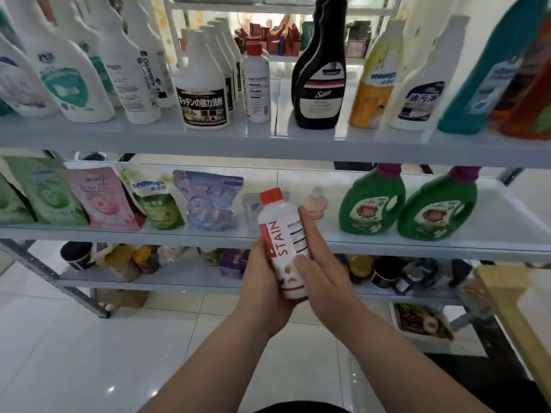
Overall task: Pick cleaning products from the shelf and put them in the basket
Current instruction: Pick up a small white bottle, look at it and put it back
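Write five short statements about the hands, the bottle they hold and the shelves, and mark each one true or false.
1. The left hand and right hand both hold the white STAIN bottle. True.
2. The held bottle's cap is off. False: its red cap is on.
3. Two green jugs stand on the middle shelf, to the right of the held bottle. True.
4. The bottle lies in a basket. False: it is held up in front of the shelves, and no basket is in view.
5. The black bottle stands on the lowest shelf. False: the black bottle stands on the upper shelf.
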`<state>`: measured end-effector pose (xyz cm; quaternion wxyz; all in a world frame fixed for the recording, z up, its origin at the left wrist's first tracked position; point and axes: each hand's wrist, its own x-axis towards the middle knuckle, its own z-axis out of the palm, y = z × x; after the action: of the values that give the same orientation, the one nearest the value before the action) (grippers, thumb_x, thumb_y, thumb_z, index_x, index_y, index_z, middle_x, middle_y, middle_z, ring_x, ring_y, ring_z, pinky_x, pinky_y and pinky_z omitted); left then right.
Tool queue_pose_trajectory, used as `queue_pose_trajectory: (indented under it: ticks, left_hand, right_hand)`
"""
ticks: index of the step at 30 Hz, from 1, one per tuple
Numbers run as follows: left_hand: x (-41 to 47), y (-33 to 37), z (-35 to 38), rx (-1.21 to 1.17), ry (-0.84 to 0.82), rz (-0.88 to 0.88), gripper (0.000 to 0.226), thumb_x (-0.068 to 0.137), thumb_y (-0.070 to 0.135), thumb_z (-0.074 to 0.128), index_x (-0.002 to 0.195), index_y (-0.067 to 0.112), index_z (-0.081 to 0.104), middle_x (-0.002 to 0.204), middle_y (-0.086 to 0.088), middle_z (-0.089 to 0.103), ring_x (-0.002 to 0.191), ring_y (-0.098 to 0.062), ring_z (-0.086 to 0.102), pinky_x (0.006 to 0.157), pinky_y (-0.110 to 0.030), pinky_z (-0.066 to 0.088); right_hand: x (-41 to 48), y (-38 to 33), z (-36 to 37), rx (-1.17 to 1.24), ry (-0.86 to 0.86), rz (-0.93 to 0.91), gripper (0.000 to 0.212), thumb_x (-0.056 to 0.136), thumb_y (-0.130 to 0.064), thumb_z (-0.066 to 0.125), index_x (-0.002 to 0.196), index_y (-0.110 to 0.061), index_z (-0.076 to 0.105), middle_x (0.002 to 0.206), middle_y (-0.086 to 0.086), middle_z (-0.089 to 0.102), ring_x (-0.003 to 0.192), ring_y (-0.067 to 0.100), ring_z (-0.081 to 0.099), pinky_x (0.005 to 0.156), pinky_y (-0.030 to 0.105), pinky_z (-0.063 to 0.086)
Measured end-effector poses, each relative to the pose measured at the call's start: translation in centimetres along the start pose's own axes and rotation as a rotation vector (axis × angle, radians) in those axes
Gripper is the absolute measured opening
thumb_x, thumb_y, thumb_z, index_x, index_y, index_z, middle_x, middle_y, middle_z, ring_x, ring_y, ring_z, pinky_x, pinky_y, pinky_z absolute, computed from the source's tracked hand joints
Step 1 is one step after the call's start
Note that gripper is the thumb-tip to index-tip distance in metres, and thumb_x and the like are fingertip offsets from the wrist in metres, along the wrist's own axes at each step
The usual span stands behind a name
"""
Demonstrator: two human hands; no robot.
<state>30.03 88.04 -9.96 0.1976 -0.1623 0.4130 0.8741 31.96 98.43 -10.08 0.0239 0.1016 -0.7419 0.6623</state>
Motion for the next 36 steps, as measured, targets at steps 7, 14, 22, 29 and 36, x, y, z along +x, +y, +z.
queue_pose_trajectory:
  ticks: [7,14,22,29,36]
  left_hand:
    - [-1.8,-2.4,1.1,0.261,-0.140,0.118,0.037,0.106,0.020,0.042,0.131,0.028,0.068,0.126,-0.010,0.072,0.114,-0.033,0.071,0.081,-0.054,0.061]
    - [-3.5,-6.1,4.8,0.267,-0.045,0.129,0.060,0.072,0.027,0.062,0.131,0.022,0.055,0.119,-0.013,0.073,0.095,-0.025,0.075,0.072,-0.042,0.061]
    - [-4.0,-6.8,6.9,0.311,-0.170,-0.140,0.038,0.106,0.022,0.040,0.141,0.021,0.056,0.125,-0.020,0.070,0.111,-0.039,0.070,0.077,-0.052,0.062]
    - [-4.0,-6.7,7.1,0.356,-0.212,-0.172,0.035,0.105,0.013,0.051,0.138,0.022,0.053,0.126,-0.021,0.069,0.105,-0.044,0.072,0.068,-0.045,0.062]
    - [-2.7,-8.3,6.6,0.925,-0.016,0.238,0.074,0.074,0.021,0.088,0.131,0.042,0.045,0.121,0.002,0.058,0.093,-0.019,0.072,0.062,-0.031,0.061]
  right_hand:
    - [-1.6,0.5,-5.4,0.153,0.065,0.048,0.060,0.102,-0.022,0.037,0.157,-0.048,0.033,0.155,-0.018,0.048,0.136,0.004,0.052,0.113,0.037,0.046]
    - [-3.0,0.6,-7.6,0.516,0.096,0.226,0.072,0.071,-0.053,0.071,0.136,-0.026,0.056,0.117,0.008,0.075,0.105,0.029,0.074,0.082,0.041,0.061]
    - [-3.2,2.0,-11.8,0.284,0.169,0.256,0.049,0.090,-0.035,0.060,0.120,-0.072,0.049,0.123,-0.016,0.063,0.086,0.012,0.075,0.068,0.030,0.061]
    - [-3.8,2.7,-13.0,0.496,0.219,0.421,0.034,0.105,-0.026,0.047,0.133,-0.041,0.057,0.123,0.007,0.066,0.078,0.019,0.075,0.061,0.031,0.059]
    - [-2.7,2.6,-13.3,0.429,0.152,0.400,0.055,0.071,-0.026,0.058,0.120,-0.052,0.054,0.119,0.007,0.069,0.106,0.033,0.069,0.090,0.056,0.060]
